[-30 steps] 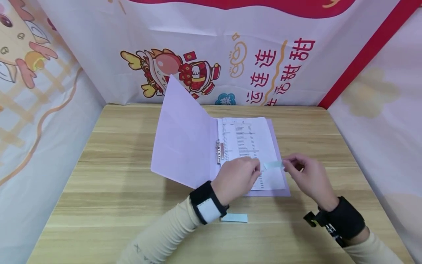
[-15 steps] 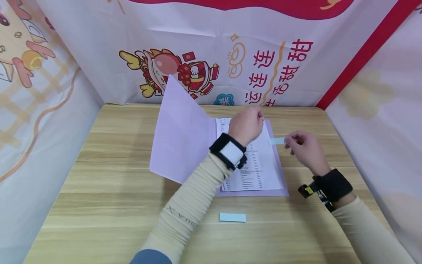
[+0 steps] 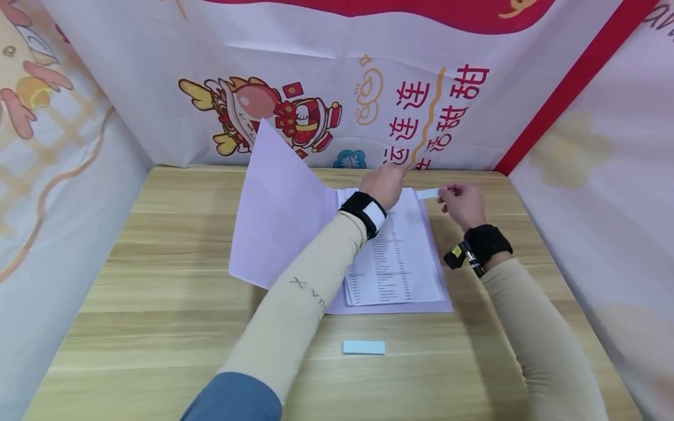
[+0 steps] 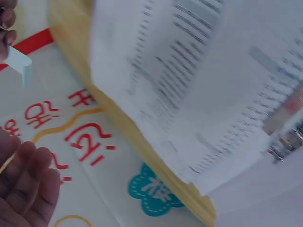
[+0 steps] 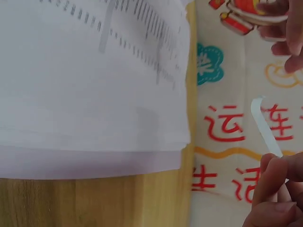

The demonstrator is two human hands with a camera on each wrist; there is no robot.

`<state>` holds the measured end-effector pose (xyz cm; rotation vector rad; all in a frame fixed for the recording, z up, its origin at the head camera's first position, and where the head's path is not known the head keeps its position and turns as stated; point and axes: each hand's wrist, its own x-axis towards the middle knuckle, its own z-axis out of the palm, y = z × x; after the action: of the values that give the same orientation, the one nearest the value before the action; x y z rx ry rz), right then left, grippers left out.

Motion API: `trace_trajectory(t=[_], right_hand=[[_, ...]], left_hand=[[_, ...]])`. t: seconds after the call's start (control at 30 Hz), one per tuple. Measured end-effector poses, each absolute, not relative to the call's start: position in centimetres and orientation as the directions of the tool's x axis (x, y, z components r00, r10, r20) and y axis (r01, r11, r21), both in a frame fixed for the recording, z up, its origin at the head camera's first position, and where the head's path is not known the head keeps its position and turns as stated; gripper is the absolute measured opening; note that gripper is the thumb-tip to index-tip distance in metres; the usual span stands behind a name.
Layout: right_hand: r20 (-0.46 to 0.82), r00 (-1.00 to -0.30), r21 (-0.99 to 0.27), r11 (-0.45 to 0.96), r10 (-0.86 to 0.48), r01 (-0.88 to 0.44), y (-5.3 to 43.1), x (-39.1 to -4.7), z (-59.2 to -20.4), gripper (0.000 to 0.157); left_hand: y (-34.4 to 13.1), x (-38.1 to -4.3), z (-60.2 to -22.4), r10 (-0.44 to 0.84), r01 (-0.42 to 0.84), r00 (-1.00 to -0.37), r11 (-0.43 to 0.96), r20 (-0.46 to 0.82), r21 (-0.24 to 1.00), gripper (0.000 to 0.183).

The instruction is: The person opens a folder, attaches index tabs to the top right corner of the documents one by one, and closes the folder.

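My right hand (image 3: 464, 206) pinches one end of a light blue sticky note strip (image 3: 427, 193) near the top right corner of the papers. In the right wrist view the free end of the strip (image 5: 263, 124) bends over. My left hand (image 3: 383, 185) is above the top of the papers (image 3: 395, 257); in the left wrist view its fingers (image 4: 35, 182) are loosely bent, holding nothing. Printed sheets lie in an open lavender folder (image 3: 442, 306), whose cover (image 3: 276, 204) stands raised at the left. Its metal clip (image 4: 289, 142) shows in the left wrist view.
A light blue sticky note pad (image 3: 364, 347) lies on the wood-grain table (image 3: 158, 304) in front of the folder. Printed cloth (image 3: 295, 35) hangs behind the table and along both sides.
Both hands have moved away from me, from the lower half of the papers to their top edge. The right hand keeps hold of the sticky note strip.
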<state>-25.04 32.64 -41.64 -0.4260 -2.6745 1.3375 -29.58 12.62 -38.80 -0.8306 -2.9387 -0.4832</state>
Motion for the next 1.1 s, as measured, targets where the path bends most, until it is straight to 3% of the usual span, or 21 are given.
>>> trace_trajectory(t=[0.2,0.4,0.7,0.9,1.1], right_hand=[[-0.023,-0.937,-0.842,0.499,0.348,0.206,33.0,-27.6,-43.5,0.030],[-0.080,-0.906,-0.938,0.276,0.416,0.210,32.1,-29.8,-45.4,0.032],[-0.187,-0.857,-0.959,0.099,0.480,0.265,31.7,-30.8,-49.3,0.028],[-0.234,-0.844,-0.949,0.075,0.483,0.306,32.4,-31.1,-50.7,0.030],[-0.256,-0.827,-0.920,0.137,0.501,0.368,32.5,-31.6,-51.2,0.031]], left_hand=[[12.2,-30.4,-40.8,0.578,0.587,-0.809,0.790,0.103,0.176,0.037],[13.5,-31.2,-43.5,0.619,0.614,-0.785,0.777,0.005,0.141,0.057],[14.8,-30.1,-46.5,0.601,0.590,-0.789,0.799,-0.128,0.115,0.090],[14.4,-28.8,-48.7,0.560,0.557,-0.801,0.827,-0.210,0.082,0.091],[14.7,-28.5,-49.1,0.533,0.541,-0.822,0.841,-0.201,0.021,0.086]])
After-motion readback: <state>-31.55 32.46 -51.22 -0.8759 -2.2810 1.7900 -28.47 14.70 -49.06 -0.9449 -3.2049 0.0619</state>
